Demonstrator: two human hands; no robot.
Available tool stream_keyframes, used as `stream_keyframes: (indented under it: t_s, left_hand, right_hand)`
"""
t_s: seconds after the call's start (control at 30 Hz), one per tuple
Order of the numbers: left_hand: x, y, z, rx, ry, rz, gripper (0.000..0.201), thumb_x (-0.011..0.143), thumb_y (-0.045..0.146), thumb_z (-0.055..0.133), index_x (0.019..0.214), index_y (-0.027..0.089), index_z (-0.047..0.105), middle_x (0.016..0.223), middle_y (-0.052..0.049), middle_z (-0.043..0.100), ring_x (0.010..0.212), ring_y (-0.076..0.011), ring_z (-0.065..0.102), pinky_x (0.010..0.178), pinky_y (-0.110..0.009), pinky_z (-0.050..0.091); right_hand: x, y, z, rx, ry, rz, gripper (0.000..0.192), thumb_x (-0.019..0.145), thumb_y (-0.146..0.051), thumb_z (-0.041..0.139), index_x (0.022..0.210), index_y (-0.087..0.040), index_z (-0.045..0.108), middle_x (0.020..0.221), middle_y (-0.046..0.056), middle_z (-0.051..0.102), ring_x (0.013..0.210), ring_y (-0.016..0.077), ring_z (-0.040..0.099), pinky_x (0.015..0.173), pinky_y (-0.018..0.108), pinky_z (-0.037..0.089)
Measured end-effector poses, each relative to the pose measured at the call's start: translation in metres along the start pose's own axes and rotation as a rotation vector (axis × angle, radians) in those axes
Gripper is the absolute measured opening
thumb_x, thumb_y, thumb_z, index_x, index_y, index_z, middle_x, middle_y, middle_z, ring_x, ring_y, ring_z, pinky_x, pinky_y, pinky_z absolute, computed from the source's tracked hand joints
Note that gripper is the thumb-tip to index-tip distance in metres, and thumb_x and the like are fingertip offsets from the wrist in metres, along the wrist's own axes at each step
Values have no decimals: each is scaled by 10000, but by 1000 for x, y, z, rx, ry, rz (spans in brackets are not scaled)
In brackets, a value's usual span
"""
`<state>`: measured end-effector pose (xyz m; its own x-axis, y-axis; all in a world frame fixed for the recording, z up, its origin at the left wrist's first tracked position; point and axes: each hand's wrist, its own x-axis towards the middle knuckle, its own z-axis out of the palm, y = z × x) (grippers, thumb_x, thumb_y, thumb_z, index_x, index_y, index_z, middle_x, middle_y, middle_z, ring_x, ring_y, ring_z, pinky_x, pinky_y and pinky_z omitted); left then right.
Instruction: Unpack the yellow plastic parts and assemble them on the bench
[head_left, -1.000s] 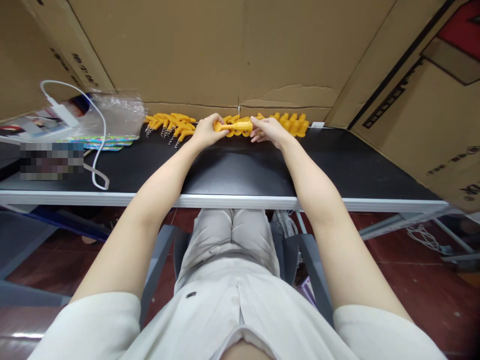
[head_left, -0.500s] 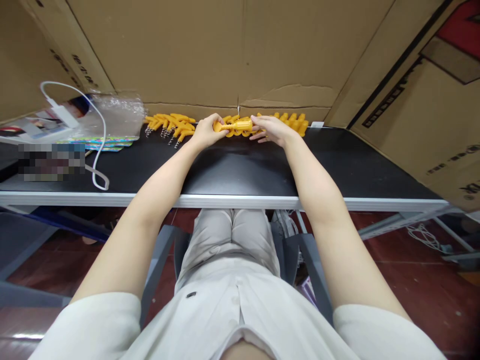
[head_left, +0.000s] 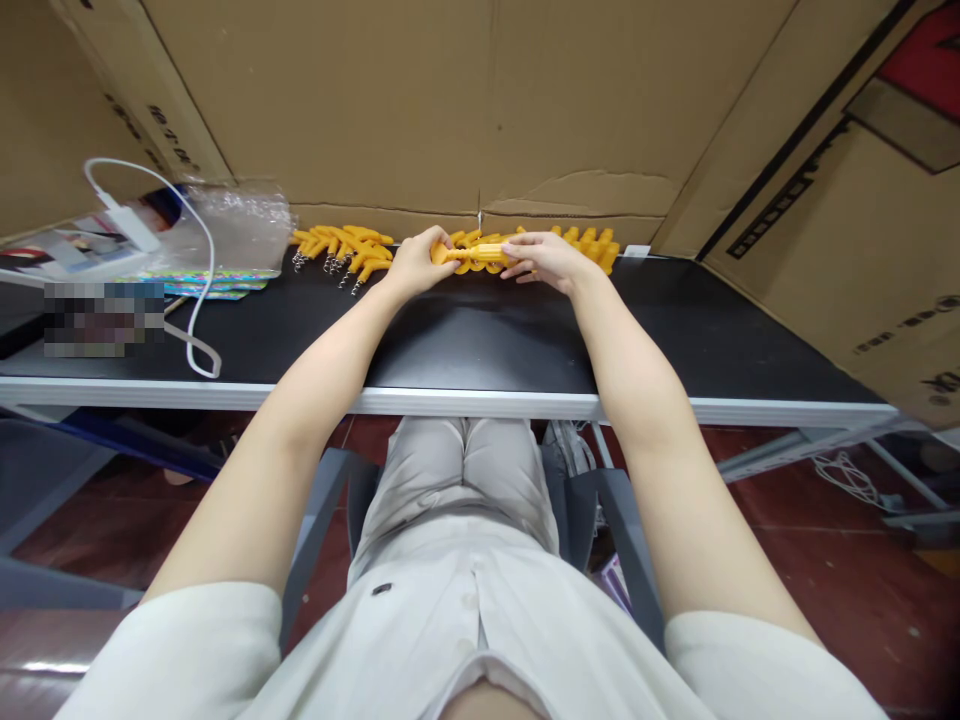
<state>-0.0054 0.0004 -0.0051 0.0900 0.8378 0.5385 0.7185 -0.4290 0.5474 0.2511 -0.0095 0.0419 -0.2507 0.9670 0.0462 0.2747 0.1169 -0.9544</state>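
While both hands pinch the yellow plastic piece [head_left: 480,254] at the far edge of the desk [head_left: 480,340], the right hand [head_left: 544,262] has slid further over it toward the left hand [head_left: 416,262], suggesting the parts are being pressed together.

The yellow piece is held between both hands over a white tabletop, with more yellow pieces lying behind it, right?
Not quite: the tabletop is black, as the head view shows. Both the left hand and right hand do hold the yellow piece, with more yellow pieces behind.
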Motion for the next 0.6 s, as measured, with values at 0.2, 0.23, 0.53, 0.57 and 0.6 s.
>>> stream_keyframes:
  t_s: [0.2,0.23,0.53,0.57,0.6]
  left_hand:
    - [-2,3,-1,61,-10,-5,293,826,235,810,1104,236,718,998,-69,756,1130,-346,726,1112,-449,527]
    - [-2,3,-1,67,-9,4,302,828,244,807,1117,238,720,1008,-72,762,1127,-347,726,1113,-451,528]
    - [-3,6,-2,10,-17,42,592,799,278,879,1363,250,701,1262,-127,762,1321,-391,683,1204,-508,511]
    - [-3,6,-3,-11,-8,49,702,796,285,898,1455,252,659,1375,-148,728,1378,-397,660,1219,-516,505]
    - [-3,6,-5,-34,3,52,804,796,295,916,1538,257,607,1474,-167,681,1423,-400,639,1231,-520,501]
  right_hand:
    - [3,3,1,26,16,18,309,975,-472,900,953,-195,766,871,55,783,757,182,789,719,278,637]
    - [3,3,1,29,17,20,326,979,-488,893,934,-195,759,862,53,777,745,179,784,708,276,635]
    - [2,-1,5,120,41,-12,232,995,-319,880,903,-173,725,878,47,730,785,177,790,876,345,692]
    - [3,0,5,137,58,-49,211,1001,-294,869,921,-175,716,928,53,744,842,175,800,913,344,692]
    - [6,1,5,148,83,-93,190,1006,-278,860,951,-178,707,997,60,757,908,173,807,945,340,687]
